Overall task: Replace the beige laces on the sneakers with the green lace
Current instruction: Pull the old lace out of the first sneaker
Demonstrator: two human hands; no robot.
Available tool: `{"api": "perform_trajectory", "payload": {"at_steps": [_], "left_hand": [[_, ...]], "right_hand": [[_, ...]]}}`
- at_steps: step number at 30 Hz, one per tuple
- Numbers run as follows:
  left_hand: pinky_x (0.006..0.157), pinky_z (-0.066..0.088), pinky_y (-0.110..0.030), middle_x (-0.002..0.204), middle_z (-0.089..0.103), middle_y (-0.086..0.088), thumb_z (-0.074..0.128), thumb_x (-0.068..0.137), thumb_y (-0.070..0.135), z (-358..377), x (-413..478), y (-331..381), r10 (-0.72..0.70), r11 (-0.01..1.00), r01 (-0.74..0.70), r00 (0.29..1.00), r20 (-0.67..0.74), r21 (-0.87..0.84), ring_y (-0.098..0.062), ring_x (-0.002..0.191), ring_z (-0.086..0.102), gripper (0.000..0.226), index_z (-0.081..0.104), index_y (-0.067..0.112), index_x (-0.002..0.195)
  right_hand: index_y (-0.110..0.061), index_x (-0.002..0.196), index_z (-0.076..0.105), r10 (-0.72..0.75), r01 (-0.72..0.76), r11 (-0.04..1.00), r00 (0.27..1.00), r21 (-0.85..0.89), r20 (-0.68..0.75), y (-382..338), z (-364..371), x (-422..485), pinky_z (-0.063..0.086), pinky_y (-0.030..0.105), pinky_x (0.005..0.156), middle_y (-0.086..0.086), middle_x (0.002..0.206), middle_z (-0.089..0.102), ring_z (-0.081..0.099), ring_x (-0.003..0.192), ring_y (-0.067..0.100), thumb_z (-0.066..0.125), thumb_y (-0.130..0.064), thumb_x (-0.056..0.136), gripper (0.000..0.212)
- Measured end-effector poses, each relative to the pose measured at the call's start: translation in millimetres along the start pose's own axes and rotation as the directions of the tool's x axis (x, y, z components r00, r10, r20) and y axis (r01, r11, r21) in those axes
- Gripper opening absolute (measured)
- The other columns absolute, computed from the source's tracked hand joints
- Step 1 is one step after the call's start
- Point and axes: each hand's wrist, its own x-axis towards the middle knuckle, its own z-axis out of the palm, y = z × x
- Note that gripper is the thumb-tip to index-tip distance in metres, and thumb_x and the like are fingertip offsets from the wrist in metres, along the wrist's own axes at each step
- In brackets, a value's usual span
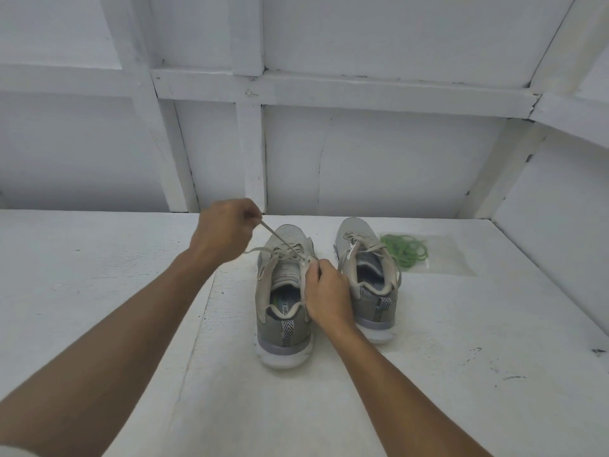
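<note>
Two grey sneakers stand side by side on the white table (99, 275), heels toward the person, toes pointing to 12 o'clock. The left hand (224, 229), raised at 11 o'clock from the left sneaker (283, 324), pinches the end of a beige lace (276, 237) between thumb and curled fingers. The lace runs taut from that pinch down toward 4 o'clock into the upper eyelets. The right hand (326, 291) lies at the sneaker's 2 o'clock side, its fingers curled round the edge of the opening by the top eyelets; whether it also holds a lace strand cannot be told. The right sneaker (365, 291) stands just beside it, beige laces still in. At its 2 o'clock the green lace (407, 250) lies coiled on a clear bag (451, 255).
</note>
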Motion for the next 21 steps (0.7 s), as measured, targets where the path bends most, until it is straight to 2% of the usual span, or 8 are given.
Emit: {"api": "perform_trajectory", "payload": {"at_steps": [3,7,10,12,16,19,21], "left_hand": [[0.078,0.046,-0.027,0.089,0.067,0.001,0.06,0.093,0.016,-6.2,2.8,-6.5,-0.176,0.974,0.157,0.978,-0.111,-0.165,-0.016,0.085,0.06,0.011,0.07,0.014,0.096],[0.088,0.052,-0.039,0.092,0.068,-0.003,0.057,0.093,0.018,-16.7,6.6,-20.2,-0.363,0.895,0.278,0.908,-0.208,-0.349,-0.023,0.091,0.063,0.009,0.066,0.016,0.095],[0.088,0.054,-0.043,0.089,0.069,-0.003,0.057,0.092,0.019,-21.7,1.8,-27.5,-0.396,0.879,0.299,0.892,-0.219,-0.372,-0.024,0.09,0.065,0.009,0.065,0.019,0.092],[0.087,0.054,-0.04,0.088,0.069,0.0,0.058,0.09,0.019,-19.5,-5.7,-27.3,-0.386,0.888,0.299,0.897,-0.214,-0.349,-0.021,0.09,0.065,0.009,0.066,0.02,0.093],[0.082,0.05,-0.029,0.09,0.071,0.001,0.061,0.087,0.019,-1.4,-23.2,-27.1,-0.339,0.93,0.31,0.931,-0.135,-0.196,-0.018,0.089,0.063,0.013,0.071,0.019,0.096],[0.083,0.048,-0.027,0.106,0.071,-0.001,0.062,0.09,0.023,14.9,-33.8,-30.7,-0.258,0.964,0.263,0.959,0.115,-0.03,-0.013,0.091,0.06,0.015,0.072,0.019,0.101],[0.082,0.044,-0.027,0.113,0.069,0.0,0.061,0.092,0.034,21.6,-38.2,-29.2,-0.236,0.971,0.237,0.956,0.176,0.016,-0.013,0.095,0.059,0.021,0.071,0.02,0.104]], "right_hand": [[-0.002,0.093,0.06,0.005,-0.005,1.0,1.0,0.009,0.004,0.7,-0.2,-0.2,0.032,0.027,0.067,0.016,0.09,0.064,0.05,0.076,0.022,0.034,-0.028,0.103,0.038],[0.0,0.094,0.06,0.013,-0.013,1.0,1.0,0.005,-0.009,1.1,-1.8,0.2,0.028,0.028,0.067,0.017,0.094,0.064,0.048,0.079,0.025,0.035,-0.026,0.103,0.037],[0.0,0.096,0.06,0.016,-0.016,1.0,1.0,0.002,-0.009,1.2,-1.3,0.5,0.028,0.027,0.067,0.016,0.095,0.064,0.046,0.079,0.021,0.035,-0.027,0.103,0.038],[-0.001,0.096,0.061,0.017,-0.017,1.0,1.0,0.003,-0.008,0.9,-0.2,0.9,0.028,0.027,0.067,0.015,0.094,0.065,0.046,0.078,0.021,0.034,-0.028,0.103,0.038],[-0.001,0.098,0.061,0.014,-0.014,1.0,1.0,-0.005,-0.009,1.7,0.2,0.9,0.029,0.027,0.067,0.015,0.095,0.065,0.045,0.078,0.021,0.035,-0.028,0.103,0.038],[-0.002,0.096,0.06,0.017,-0.017,1.0,1.0,0.001,-0.001,1.1,-0.2,0.8,0.029,0.027,0.067,0.016,0.094,0.064,0.046,0.078,0.021,0.034,-0.028,0.103,0.038],[-0.003,0.095,0.06,0.021,-0.021,1.0,1.0,-0.005,0.01,0.8,-0.4,1.8,0.03,0.027,0.068,0.015,0.094,0.064,0.047,0.079,0.022,0.034,-0.03,0.103,0.038]]}}
